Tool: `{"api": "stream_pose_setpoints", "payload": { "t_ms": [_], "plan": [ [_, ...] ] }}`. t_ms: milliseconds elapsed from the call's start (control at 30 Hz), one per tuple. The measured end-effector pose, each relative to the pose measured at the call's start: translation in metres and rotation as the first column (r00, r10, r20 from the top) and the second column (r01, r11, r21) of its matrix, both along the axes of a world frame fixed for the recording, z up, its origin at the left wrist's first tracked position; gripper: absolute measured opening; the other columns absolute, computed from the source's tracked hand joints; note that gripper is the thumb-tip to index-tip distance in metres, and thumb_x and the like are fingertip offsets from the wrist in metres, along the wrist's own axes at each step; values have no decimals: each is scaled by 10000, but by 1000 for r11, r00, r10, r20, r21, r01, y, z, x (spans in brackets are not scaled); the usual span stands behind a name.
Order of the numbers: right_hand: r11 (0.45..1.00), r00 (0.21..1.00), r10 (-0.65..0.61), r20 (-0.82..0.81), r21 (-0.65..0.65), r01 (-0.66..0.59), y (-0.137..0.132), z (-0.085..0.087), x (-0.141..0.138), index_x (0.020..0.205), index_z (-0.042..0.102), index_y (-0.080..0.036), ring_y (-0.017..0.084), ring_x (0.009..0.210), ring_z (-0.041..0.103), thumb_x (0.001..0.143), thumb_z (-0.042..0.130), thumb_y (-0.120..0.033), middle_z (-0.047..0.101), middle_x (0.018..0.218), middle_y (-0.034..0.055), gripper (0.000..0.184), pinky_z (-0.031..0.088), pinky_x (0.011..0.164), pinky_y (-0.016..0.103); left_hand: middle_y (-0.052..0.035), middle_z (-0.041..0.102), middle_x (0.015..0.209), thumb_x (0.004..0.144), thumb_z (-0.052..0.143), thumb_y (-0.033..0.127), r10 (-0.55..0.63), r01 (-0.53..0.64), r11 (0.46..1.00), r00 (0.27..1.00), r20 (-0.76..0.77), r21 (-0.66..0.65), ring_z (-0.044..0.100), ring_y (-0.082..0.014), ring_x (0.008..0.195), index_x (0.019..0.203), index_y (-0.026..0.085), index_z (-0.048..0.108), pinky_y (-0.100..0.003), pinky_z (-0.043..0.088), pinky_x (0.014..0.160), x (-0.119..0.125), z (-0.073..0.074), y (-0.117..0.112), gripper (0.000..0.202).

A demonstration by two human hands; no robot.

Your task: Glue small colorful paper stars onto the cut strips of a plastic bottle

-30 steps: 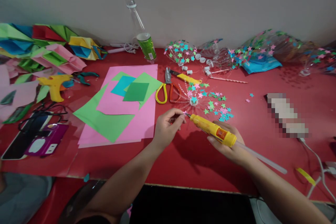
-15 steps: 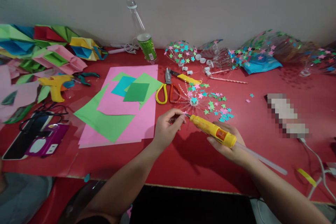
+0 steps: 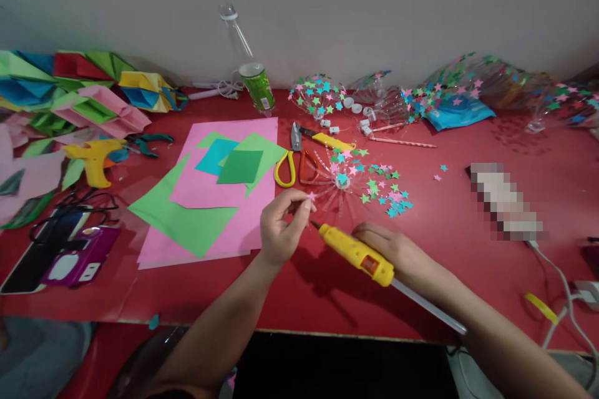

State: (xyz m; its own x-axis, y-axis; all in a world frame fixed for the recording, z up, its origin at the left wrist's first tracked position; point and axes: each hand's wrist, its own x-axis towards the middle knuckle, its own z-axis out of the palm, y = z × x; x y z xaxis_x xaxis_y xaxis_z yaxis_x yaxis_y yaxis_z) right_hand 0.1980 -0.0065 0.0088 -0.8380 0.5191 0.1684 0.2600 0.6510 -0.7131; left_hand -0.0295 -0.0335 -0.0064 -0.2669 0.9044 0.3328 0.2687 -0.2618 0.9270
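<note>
My left hand (image 3: 279, 227) pinches a small pink paper star (image 3: 311, 196) between thumb and fingertips, a little above the red table (image 3: 327, 287). My right hand (image 3: 397, 255) grips a yellow pen-type glue gun (image 3: 356, 255) with a clear glue stick (image 3: 428, 306) out its back; its tip points at the left hand, just below the star. Just beyond lies a clear plastic piece (image 3: 341, 179) cut into radiating strips with stars stuck on it, and loose paper stars (image 3: 386, 193) beside it.
Pink, green and blue paper sheets (image 3: 215, 199) lie to the left, scissors (image 3: 292, 159) and a yellow cutter (image 3: 330, 139) behind. A second glue gun (image 3: 93, 156), pliers, folded paper shapes, a phone and cables crowd the far left. Star-covered plastic pieces and a bottle (image 3: 255, 84) line the wall.
The glue gun has pulled back toward me and down, away from the star. My left hand has lifted slightly with the star and shifted left.
</note>
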Motion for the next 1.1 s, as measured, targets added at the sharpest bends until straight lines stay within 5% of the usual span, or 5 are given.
{"api": "stream_pose_setpoints", "payload": {
  "t_ms": [133, 333, 433, 667, 1100],
  "plan": [
    [999, 971, 52, 234, -22, -48, -3, -7, -5, 1117, 540, -159, 157, 826, 601, 820, 534, -78, 583, 1057, 93, 308, 507, 726, 289, 12, 655, 685, 874, 587, 252, -52, 65, 993, 991, 127, -102, 527, -60, 479, 824, 173, 592, -180, 428, 481, 4, 2, 2, 93],
    [977, 930, 38, 366, 183, -112, 1, -12, -5, 1176, 561, -139, 215, 921, 590, 753, 549, -75, 613, 1061, 107, 429, 492, 805, 363, 18, 637, 644, 846, 595, 274, -172, 252, 935, 938, 299, -251, 477, -43, 420, 800, 162, 587, -173, 377, 428, 15, 6, -2, 121],
    [933, 960, -10, 279, 348, -92, 3, -8, -4, 1060, 603, -147, 197, 798, 599, 825, 580, -186, 648, 947, 89, 240, 477, 692, 334, 26, 634, 629, 836, 596, 290, -196, 331, 896, 893, 405, -297, 429, -26, 382, 787, 164, 577, -167, 324, 397, 19, 7, -4, 136],
    [737, 943, -224, -245, 591, 328, 0, -7, -8, 910, 600, -181, 133, 662, 615, 918, 529, -129, 661, 755, 25, 88, 437, 575, 255, 35, 617, 559, 787, 614, 309, -234, 518, 754, 787, 571, -404, 369, -16, 319, 753, 165, 562, -162, 230, 344, 28, 8, -8, 157],
    [671, 969, -193, -154, 700, 245, 0, -17, -4, 943, 625, -204, 120, 616, 593, 937, 510, -184, 683, 779, 27, 117, 471, 573, 253, 39, 584, 509, 736, 641, 343, -220, 578, 675, 751, 623, -458, 348, -18, 309, 729, 165, 560, -161, 201, 324, 36, 13, -8, 195]
  ]
}}
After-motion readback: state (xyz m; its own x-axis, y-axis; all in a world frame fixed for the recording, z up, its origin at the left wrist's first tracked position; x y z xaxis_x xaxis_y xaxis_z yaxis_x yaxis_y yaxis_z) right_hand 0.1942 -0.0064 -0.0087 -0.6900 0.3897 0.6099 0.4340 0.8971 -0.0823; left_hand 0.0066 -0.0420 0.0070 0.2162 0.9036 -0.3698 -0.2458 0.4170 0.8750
